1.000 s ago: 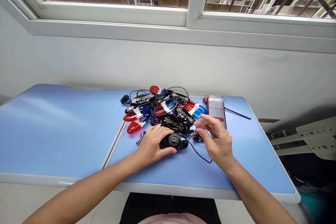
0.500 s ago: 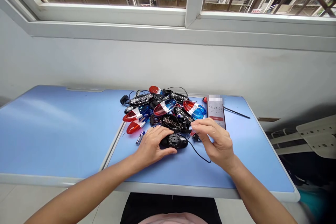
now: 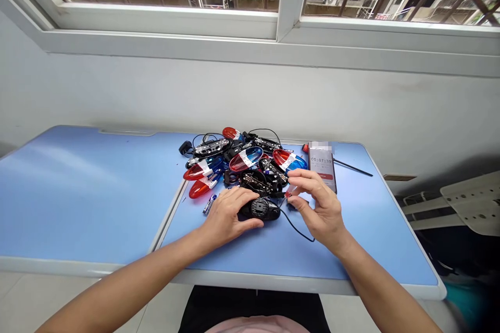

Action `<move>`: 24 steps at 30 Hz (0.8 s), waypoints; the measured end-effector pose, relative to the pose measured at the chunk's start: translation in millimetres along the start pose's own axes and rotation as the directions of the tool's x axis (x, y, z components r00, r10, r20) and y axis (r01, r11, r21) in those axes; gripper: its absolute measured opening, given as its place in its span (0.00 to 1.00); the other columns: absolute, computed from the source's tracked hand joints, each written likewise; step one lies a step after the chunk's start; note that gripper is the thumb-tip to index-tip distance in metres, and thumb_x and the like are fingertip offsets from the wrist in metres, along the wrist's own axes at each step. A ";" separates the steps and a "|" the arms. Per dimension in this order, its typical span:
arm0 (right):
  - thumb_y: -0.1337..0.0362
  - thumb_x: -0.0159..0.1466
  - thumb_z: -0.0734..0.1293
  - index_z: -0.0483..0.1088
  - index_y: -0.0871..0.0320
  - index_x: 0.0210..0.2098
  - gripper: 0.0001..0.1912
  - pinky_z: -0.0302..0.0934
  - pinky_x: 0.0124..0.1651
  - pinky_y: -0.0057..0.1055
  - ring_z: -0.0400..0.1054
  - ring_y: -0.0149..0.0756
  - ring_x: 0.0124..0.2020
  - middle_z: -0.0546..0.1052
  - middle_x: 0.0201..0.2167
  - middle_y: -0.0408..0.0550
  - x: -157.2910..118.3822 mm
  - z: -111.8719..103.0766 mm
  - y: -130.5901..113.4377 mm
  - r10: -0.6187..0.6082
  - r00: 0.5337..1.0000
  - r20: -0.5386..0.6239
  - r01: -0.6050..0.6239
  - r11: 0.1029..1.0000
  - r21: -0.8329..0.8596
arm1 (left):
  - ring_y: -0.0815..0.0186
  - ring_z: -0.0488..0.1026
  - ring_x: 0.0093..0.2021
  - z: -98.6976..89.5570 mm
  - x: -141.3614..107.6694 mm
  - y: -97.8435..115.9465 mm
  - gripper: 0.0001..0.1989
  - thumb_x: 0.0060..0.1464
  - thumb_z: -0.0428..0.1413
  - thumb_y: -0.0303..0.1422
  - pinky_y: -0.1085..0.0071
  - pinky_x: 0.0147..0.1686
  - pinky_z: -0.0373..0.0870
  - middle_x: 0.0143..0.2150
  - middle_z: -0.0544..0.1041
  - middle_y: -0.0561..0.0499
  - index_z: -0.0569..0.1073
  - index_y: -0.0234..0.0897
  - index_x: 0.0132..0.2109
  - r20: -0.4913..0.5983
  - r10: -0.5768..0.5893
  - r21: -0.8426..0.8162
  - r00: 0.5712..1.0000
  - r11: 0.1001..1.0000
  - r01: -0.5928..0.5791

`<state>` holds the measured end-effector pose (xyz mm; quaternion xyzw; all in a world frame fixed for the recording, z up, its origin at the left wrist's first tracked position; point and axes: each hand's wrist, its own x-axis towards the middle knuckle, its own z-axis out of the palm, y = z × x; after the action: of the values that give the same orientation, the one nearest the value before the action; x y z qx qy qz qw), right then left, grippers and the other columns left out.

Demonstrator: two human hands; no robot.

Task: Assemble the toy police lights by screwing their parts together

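My left hand (image 3: 228, 213) grips the left end of a black oval housing (image 3: 269, 210) with a round speaker grille, lying on the blue table. A thin black cable curves out from its right side. My right hand (image 3: 318, 205) pinches a small red and clear tool (image 3: 289, 192) just right of the housing; its tip is too small to make out. Behind the housing lies an opened black case with a circuit board (image 3: 255, 181). Red and blue lenses (image 3: 245, 159) are heaped farther back.
A phone (image 3: 322, 166) showing a timer lies at the right, with a black rod (image 3: 352, 167) beside it. Batteries (image 3: 209, 204) lie left of the housing. The blue table (image 3: 89, 197) meets the wall below a window.
My right hand has shifted slightly, its fingers changing position around the red and clear tool. My left hand keeps its hold on the housing.
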<state>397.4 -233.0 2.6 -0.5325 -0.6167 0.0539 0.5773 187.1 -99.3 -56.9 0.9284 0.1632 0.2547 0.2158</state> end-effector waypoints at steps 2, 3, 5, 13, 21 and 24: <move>0.68 0.68 0.71 0.76 0.48 0.50 0.13 0.76 0.36 0.34 0.76 0.34 0.36 0.79 0.47 0.49 1.2 0.5 0.4 -0.011 0.999 -0.033 0.010 1.000 -0.020 | 0.52 0.79 0.49 -0.1 0.0 0.1 0.25 0.59 0.66 0.50 0.57 0.46 0.71 0.51 0.83 0.45 0.75 0.41 0.55 -0.001 0.004 0.000 1.000 1.000 -0.004; 0.70 0.69 0.70 0.76 0.48 0.50 0.13 0.76 0.37 0.34 0.76 0.34 0.37 0.79 0.45 0.47 1.7 0.6 0.4 -0.014 0.999 -0.051 0.012 1.000 -0.027 | 0.52 0.79 0.49 -0.2 0.0 0.1 0.25 0.59 0.66 0.50 0.57 0.46 0.71 0.51 0.83 0.45 0.75 0.41 0.56 -0.004 0.006 0.001 1.000 1.000 -0.006; 0.73 0.71 0.66 0.76 0.48 0.50 0.15 0.75 0.43 0.37 0.77 0.36 0.41 0.80 0.43 0.47 2.5 0.5 -0.1 -0.020 0.998 -0.058 0.019 0.999 -0.029 | 0.51 0.79 0.50 -0.4 -0.1 0.1 0.25 0.59 0.66 0.50 0.57 0.47 0.71 0.51 0.83 0.44 0.75 0.41 0.56 -0.006 0.007 0.003 1.000 1.000 -0.007; 0.72 0.67 0.72 0.77 0.50 0.46 0.12 0.72 0.35 0.32 0.74 0.34 0.37 0.78 0.41 0.46 3.2 1.4 -1.0 -0.069 0.995 -0.077 0.070 0.998 0.005 | 0.52 0.79 0.48 0.2 0.0 -0.6 0.25 0.58 0.66 0.49 0.58 0.45 0.71 0.51 0.83 0.44 0.75 0.40 0.56 -0.016 0.023 0.005 1.000 1.000 -0.023; 0.73 0.71 0.65 0.74 0.49 0.53 0.16 0.75 0.42 0.37 0.77 0.39 0.46 0.81 0.48 0.50 0.2 2.5 1.5 -0.059 0.998 -0.014 0.060 0.995 0.077 | 0.52 0.79 0.49 0.1 0.2 -1.0 0.25 0.58 0.66 0.49 0.58 0.45 0.71 0.51 0.83 0.44 0.75 0.41 0.56 -0.010 0.016 0.002 1.000 1.000 -0.016; 0.71 0.67 0.72 0.76 0.49 0.50 0.14 0.73 0.35 0.32 0.75 0.34 0.37 0.78 0.47 0.48 -0.2 4.3 3.2 -0.028 0.998 -0.050 0.031 0.997 0.071 | 0.52 0.79 0.49 0.0 -0.1 -1.0 0.25 0.58 0.67 0.49 0.58 0.46 0.71 0.51 0.83 0.44 0.75 0.40 0.56 -0.008 0.017 0.002 1.000 1.000 -0.017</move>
<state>395.9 -229.4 -1.1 -0.5034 -0.6078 0.0542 0.6118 186.8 -98.5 -57.4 0.9290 0.1564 0.2602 0.2119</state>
